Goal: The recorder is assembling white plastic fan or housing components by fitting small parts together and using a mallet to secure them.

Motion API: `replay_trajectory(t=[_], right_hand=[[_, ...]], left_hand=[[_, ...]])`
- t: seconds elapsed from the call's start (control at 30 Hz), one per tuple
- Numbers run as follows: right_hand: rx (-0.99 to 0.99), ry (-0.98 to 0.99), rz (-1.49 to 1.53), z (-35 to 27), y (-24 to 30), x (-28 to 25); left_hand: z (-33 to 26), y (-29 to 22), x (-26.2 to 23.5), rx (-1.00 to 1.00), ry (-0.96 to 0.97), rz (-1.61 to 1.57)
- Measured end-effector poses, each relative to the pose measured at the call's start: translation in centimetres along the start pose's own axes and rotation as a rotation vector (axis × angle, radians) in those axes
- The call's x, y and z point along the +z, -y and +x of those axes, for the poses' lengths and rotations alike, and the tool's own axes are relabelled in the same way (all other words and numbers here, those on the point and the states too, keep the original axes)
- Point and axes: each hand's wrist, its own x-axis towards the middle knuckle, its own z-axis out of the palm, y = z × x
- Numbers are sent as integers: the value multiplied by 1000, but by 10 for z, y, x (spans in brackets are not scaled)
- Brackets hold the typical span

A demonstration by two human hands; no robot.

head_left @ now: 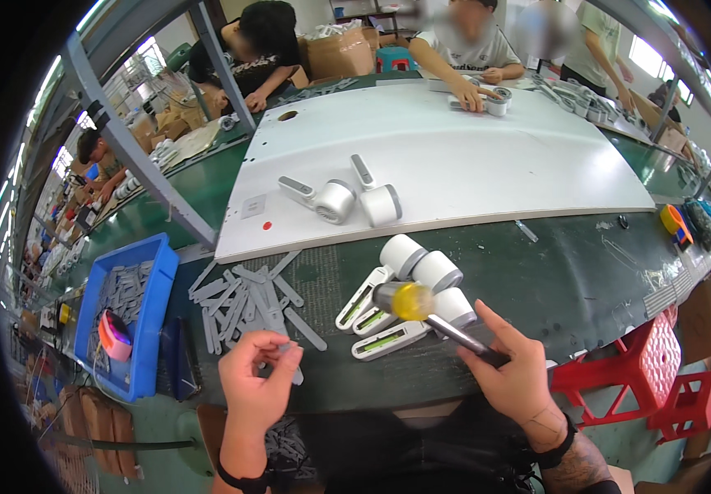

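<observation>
My right hand is closed on the dark handle of a mallet, whose yellow and dark head is slightly blurred. The mallet head hangs over several white handheld devices with round heads. Their handles lie toward the left, open on top with a green strip inside. My left hand pinches a thin grey plastic strip between thumb and fingers, just left of the devices. Beside that hand a loose pile of similar grey strips lies on the green table.
A blue bin with more strips and an orange-pink object stands at left. Across the table lies a white board carrying two finished-looking devices. A red stool is at right; co-workers sit beyond. A metal post rises at left.
</observation>
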Motion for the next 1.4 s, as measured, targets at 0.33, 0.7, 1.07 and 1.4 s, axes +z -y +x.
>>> replay_trajectory(t=[0.33,0.7,1.07,1.4], right_hand=[[231,72,93,-32,-19,-61],[134,245,129,-35,-3,-75],[-191,327,-253,-11,12,-78],[-209,326,-232,-11,15,-69]], left_hand=[[29,-52,101,391,109,110],[20,-48,122,390,-36,217],[24,-40,112,245,133,213],[24,-38,109,257,118,221]])
